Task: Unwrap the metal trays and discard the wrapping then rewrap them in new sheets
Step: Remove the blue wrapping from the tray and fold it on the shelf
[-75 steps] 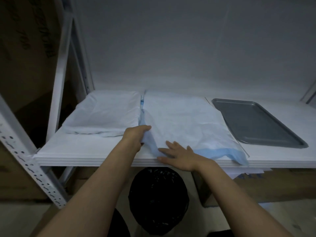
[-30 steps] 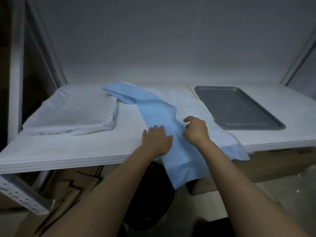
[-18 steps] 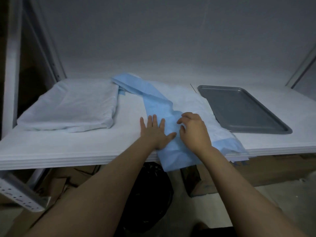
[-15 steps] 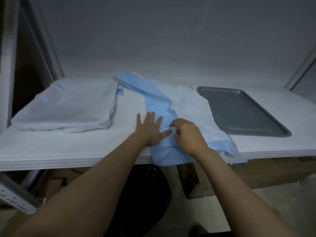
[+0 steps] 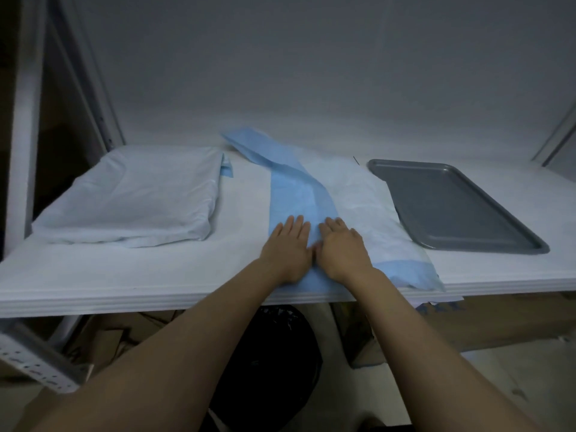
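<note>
A blue wrapping sheet (image 5: 291, 194) lies partly folded over on the white shelf (image 5: 156, 275), its pale underside (image 5: 358, 194) spread to the right. My left hand (image 5: 288, 247) and my right hand (image 5: 343, 249) rest side by side, flat, palms down on the blue strip near the shelf's front edge. Neither hand grips anything. A bare grey metal tray (image 5: 448, 204) sits at the right, apart from the sheet. A bundle wrapped in pale sheet (image 5: 134, 198) lies at the left.
A black bin bag (image 5: 268, 363) stands under the shelf, below my arms. Cardboard boxes (image 5: 498, 319) sit on the floor at the right and left. A grey perforated upright (image 5: 34, 363) frames the left side. A white wall backs the shelf.
The blue sheet was flipped over from the left, showing its blue side. Both hands slid forward along the strip and flattened, and the overhanging end was drawn up onto the shelf.
</note>
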